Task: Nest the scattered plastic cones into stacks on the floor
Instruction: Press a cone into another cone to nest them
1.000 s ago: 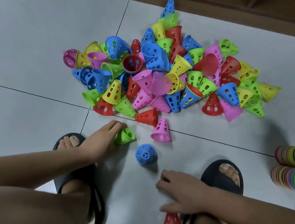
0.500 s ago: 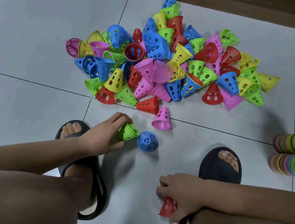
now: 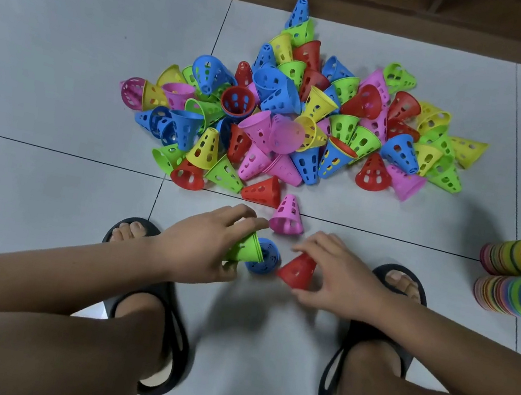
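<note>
Left hand (image 3: pixel 204 250) is curled round a green cone (image 3: pixel 245 248), its mouth right up against the blue cone (image 3: pixel 264 256) on the floor (image 3: pixel 44 194). Right hand (image 3: pixel 335 278) pinches a red cone (image 3: pixel 297 270) (tilted) beside it. Pile (image 3: pixel 300 124) sits beyond.

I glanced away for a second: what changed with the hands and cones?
The right hand picked the red cone up from beside the right sandal and carried it forward to the blue cone. The left hand, holding the green cones throughout, moved them right to it. Blue cone, pink cone and pile stayed.
</note>
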Tool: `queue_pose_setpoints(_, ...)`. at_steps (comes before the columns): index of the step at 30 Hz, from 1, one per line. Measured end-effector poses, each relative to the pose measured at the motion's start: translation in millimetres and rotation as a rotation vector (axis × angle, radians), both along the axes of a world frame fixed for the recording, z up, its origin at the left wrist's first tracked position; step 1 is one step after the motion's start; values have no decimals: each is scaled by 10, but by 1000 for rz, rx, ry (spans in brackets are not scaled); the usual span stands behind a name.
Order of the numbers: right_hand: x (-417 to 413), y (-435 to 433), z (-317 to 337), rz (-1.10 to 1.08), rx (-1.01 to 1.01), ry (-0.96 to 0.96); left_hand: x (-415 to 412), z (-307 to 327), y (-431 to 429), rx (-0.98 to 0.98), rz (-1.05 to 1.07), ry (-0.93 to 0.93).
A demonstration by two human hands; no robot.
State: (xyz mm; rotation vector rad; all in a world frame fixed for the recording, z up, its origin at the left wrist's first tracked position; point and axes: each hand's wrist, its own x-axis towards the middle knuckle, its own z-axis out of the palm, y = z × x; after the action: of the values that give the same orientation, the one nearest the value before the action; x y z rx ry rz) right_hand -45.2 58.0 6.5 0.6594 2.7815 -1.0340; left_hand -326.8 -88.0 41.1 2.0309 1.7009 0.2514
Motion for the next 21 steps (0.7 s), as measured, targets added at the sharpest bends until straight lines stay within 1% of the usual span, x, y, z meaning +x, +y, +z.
queue_pose_setpoints(5, -114, 144, 194, -45, 138, 105, 15, 122, 135, 5, -78, 221)
queue_pose_setpoints(9, -200, 127, 283, -52, 214, 172, 139, 79, 164, -81, -87, 274)
queue_pose_setpoints(13, -234, 144, 286, -65, 289, 192, 273, -3, 229, -236, 24, 198)
queue_pose_setpoints(17, -192, 159, 322, -42, 371, 192, 305, -40, 260, -221, 84, 137)
queue_pose_setpoints(21, -190, 144, 349, -18, 411, 195, 266, -157, 274, -217, 119, 52)
